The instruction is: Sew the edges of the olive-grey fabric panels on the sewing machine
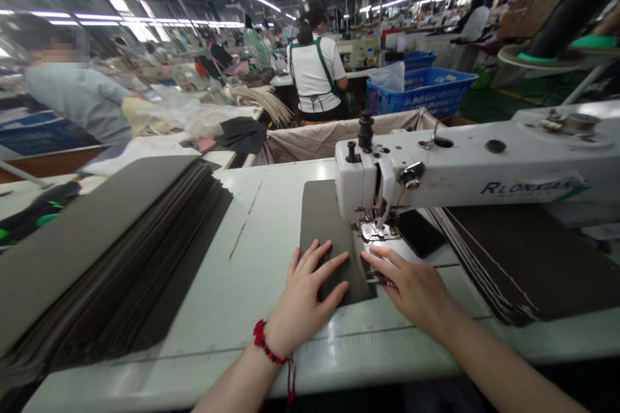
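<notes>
A dark grey fabric piece (323,219) lies flat on the pale green table (252,284), running under the presser foot (374,230) of a white sewing machine (475,177). My left hand (305,300) rests flat on the piece's near end, fingers spread and open. My right hand (411,284) lies at the piece's right edge just in front of the presser foot. Its fingers are pinched on a small metal tool, tweezers or snips (375,280).
A tall fanned stack of the same dark pieces (106,251) fills the table's left. Another stack (523,258) lies under the machine arm at the right. Beyond are a cloth bin (329,135), blue crates (426,91) and several other workers at machines.
</notes>
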A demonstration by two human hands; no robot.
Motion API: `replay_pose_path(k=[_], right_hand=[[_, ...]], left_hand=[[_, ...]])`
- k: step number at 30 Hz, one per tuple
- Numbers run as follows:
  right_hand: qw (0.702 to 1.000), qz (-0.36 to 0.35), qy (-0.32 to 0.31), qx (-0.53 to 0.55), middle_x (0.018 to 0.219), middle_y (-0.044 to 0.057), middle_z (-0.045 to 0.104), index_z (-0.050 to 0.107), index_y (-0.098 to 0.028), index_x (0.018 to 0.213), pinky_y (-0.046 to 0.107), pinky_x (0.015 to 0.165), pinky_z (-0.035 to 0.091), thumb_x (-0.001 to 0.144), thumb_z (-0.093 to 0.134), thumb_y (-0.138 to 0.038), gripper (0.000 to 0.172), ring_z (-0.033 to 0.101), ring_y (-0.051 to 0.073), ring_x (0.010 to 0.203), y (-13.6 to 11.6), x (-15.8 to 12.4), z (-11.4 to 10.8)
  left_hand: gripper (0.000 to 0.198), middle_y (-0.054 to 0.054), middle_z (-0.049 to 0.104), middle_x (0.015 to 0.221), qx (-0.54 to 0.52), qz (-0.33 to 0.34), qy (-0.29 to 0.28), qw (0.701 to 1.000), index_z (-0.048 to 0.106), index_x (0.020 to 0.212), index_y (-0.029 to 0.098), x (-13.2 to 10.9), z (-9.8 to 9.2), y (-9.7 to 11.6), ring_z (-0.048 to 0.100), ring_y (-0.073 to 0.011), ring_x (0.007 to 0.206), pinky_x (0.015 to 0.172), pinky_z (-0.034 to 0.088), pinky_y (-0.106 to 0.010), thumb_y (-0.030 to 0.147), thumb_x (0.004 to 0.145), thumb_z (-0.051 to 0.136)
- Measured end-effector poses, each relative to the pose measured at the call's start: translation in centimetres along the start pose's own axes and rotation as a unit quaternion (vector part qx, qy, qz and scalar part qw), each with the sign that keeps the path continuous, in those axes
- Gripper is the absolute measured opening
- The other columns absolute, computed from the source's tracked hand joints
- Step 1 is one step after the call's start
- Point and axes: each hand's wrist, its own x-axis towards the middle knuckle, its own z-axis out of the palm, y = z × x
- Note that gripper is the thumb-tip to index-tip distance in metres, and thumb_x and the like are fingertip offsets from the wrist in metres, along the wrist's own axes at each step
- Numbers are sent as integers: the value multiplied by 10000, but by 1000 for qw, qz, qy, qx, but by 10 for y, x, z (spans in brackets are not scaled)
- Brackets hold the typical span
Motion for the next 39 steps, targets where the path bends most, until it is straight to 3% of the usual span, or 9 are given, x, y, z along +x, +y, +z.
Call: replay_pose_path(k=[13, 26, 39], right_hand=[[1000, -5, 8, -2, 1451, -21, 449, 411, -336, 1410, 372, 835, 530, 797, 480, -71, 672, 639, 211, 1021, 1, 1, 1], [1000, -6, 12, -1, 1454, -37, 443, 396, -362, 1415, 383, 833, 537, 790, 485, -72, 695, 642, 215, 1018, 2, 0, 5], [1000, -4, 11, 1, 1459, -49, 435, 388, -363, 1415, 380, 842, 535, 799, 494, -76, 687, 638, 210, 1026, 3, -1, 5]], left_hand=[[465, 7, 351, 1497, 6, 7, 1, 1000, 402, 1396, 371, -1, 5, -5, 218, -262, 1419, 1161, 137, -556, 373, 943, 505], [553, 0, 238, 1550, 49, -11, -20, 999, 232, 1479, 319, 4, 8, -3, 159, -233, 1438, 1173, 138, -523, 491, 976, 382], [554, -23, 245, 1548, 70, -2, -11, 997, 231, 1481, 314, 3, 9, -3, 193, -244, 1430, 1164, 155, -520, 497, 977, 372]])
